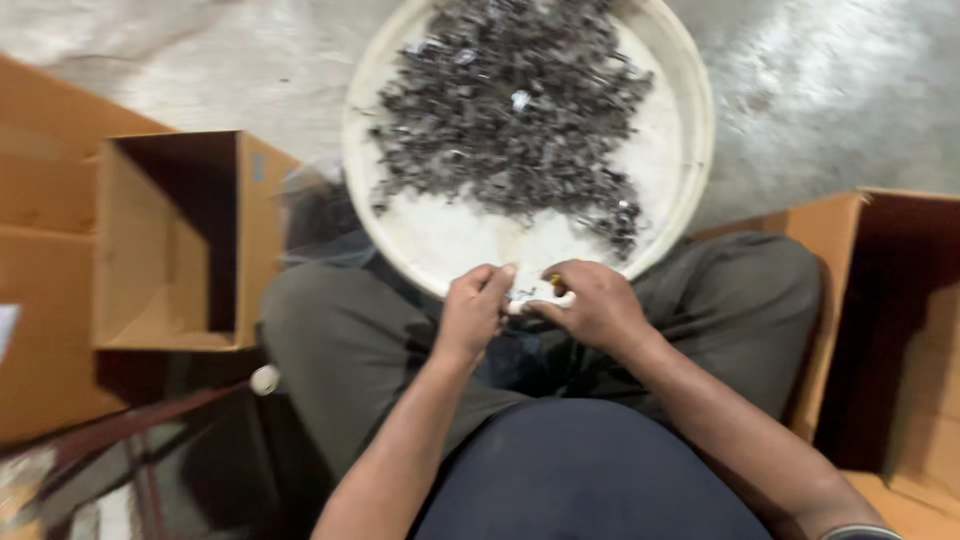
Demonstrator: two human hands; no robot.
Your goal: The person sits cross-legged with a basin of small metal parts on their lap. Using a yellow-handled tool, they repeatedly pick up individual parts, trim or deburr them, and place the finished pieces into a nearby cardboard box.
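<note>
Big round white tray (690, 120) fills the top middle of the frame, heaped with small dark metal bits (510, 110). Open cardboard boxes (175, 240) sit on either side. At the tray's lower edge, left hand (472, 310) and right hand (592, 300) both pinch one tiny metal piece (522, 294) together.

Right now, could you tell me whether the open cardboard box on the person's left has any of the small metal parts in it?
No, the open cardboard box shows only bare brown walls inside, while the small metal parts lie heaped in the round white tray.
</note>
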